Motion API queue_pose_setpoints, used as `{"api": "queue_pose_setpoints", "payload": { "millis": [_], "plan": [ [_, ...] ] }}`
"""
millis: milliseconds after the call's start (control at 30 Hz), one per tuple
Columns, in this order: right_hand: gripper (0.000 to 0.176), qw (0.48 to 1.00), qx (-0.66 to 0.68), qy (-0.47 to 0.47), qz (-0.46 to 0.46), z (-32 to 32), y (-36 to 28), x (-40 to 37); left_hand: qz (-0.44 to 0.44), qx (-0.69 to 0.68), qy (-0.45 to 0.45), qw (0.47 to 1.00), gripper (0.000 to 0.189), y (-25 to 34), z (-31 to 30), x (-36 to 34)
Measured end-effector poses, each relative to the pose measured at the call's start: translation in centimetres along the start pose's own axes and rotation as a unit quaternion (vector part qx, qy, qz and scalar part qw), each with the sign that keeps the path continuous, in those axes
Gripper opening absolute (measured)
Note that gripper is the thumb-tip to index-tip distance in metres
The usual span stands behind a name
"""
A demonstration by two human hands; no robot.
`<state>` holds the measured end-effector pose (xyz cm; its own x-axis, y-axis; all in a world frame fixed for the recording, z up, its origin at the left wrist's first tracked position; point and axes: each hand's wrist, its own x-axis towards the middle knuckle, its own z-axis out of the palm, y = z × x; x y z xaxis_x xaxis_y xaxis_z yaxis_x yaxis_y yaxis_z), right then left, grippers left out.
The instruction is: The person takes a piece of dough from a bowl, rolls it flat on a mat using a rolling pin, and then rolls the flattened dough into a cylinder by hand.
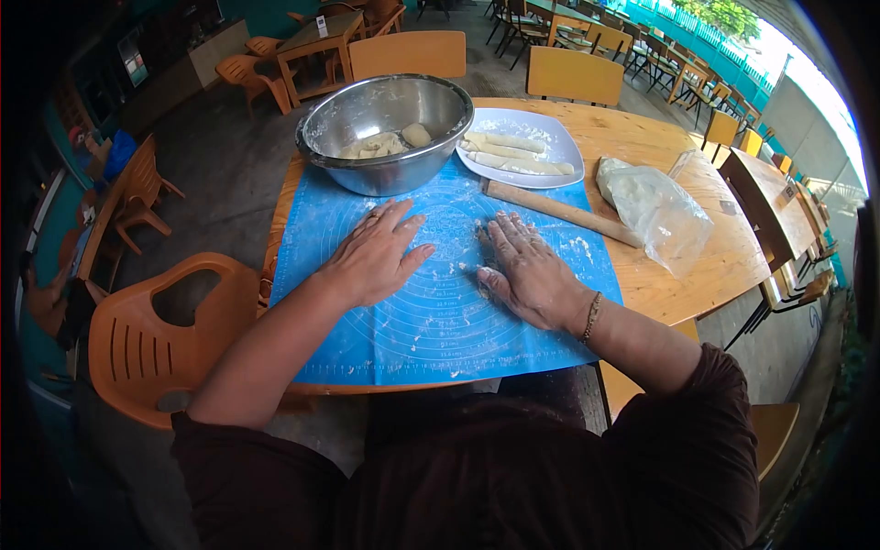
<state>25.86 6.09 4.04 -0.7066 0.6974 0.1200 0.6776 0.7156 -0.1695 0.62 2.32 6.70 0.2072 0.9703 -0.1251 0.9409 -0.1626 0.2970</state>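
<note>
Step in hand: probably palm work on the floured blue mat [422, 330], as both hands sit over it and no dough shows between them
Next move: seems to call for a piece of dough [376, 145] from the steel bowl [394, 174], or for taking up the rolling pin [564, 211]; either means reaching away from the person
Left hand [371, 252]: palm down, holding nothing visible, fingers loosely spread and pointing away and to the right, thumb stuck out towards the other hand
Right hand [536, 275]: palm down and dusty white, fingers fairly straight, pointing away and to the left; whether something small lies beneath it, I cannot tell
Blue mat: on the near part of the wooden table [724, 266], under both hands, its printed circles centred about the gap between them
Rolling pin: beyond the right hand, long axis slanting from far left, just beside the plate [564, 137], to nearer right, past the mat's edge by the plastic bag [674, 225]
Dough rolls [522, 165]: on the plate, long axes running mostly left to right, roughly alongside each other
</note>
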Motion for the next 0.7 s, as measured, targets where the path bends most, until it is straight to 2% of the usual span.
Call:
{"api": "queue_pose_setpoints", "payload": {
  "millis": [67, 233, 300, 400, 433, 500, 533, 567, 633, 667, 700],
  "plan": [
    [0.068, 0.999, -0.033, -0.031, -0.013, 1.8, -1.1, 0.7, 0.054, 0.113, 0.053, 0.991, 0.063, -0.6, 2.2, 0.8],
    [0.068, 0.997, -0.037, 0.011, -0.064, 2.4, 0.5, -0.2, 0.053, 0.116, 0.039, 0.991, 0.07, -1.8, 4.0, -1.3],
    [0.068, 0.999, -0.045, 0.002, -0.026, 1.8, 0.5, -0.4, 0.043, 0.108, 0.034, 0.993, 0.073, -1.4, 3.9, -2.0],
    [0.068, 0.997, -0.055, 0.005, -0.053, 1.7, -1.0, 0.1, 0.125, 0.107, 0.06, 0.985, 0.09, 0.8, 4.3, -2.1],
    [0.068, 0.997, -0.058, 0.01, -0.054, 1.7, -1.2, 0.2, 0.126, 0.11, 0.065, 0.984, 0.09, 1.4, 4.8, -2.3],
    [0.069, 0.997, -0.037, -0.038, -0.063, 2.3, -1.4, 0.4, 0.176, 0.108, 0.015, 0.978, 0.095, 2.1, 5.6, -2.5],
    [0.057, 0.995, -0.033, 0.027, -0.087, 2.3, -1.3, 0.2, 0.175, 0.111, 0.019, 0.978, 0.095, 2.1, 5.7, -2.6],
    [0.057, 0.995, -0.036, 0.03, -0.091, 1.8, -0.7, 0.7, 0.182, 0.104, 0.038, 0.977, 0.089, 2.1, 5.6, -2.8],
    [0.04, 0.989, 0.121, -0.017, -0.083, -0.3, -0.2, 2.0, 0.186, 0.097, 0.06, 0.976, 0.083, 2.2, 4.4, -2.4],
    [0.022, 0.995, 0.093, 0.007, -0.041, -1.5, -0.5, 2.6, 0.183, 0.009, 0.056, 0.981, 0.067, 2.4, 3.0, -1.9],
    [0.022, 0.995, 0.091, 0.008, -0.045, -2.6, -1.1, 2.8, 0.179, -0.079, 0.053, 0.979, 0.052, 2.4, 1.6, -1.3]
  ]
}}
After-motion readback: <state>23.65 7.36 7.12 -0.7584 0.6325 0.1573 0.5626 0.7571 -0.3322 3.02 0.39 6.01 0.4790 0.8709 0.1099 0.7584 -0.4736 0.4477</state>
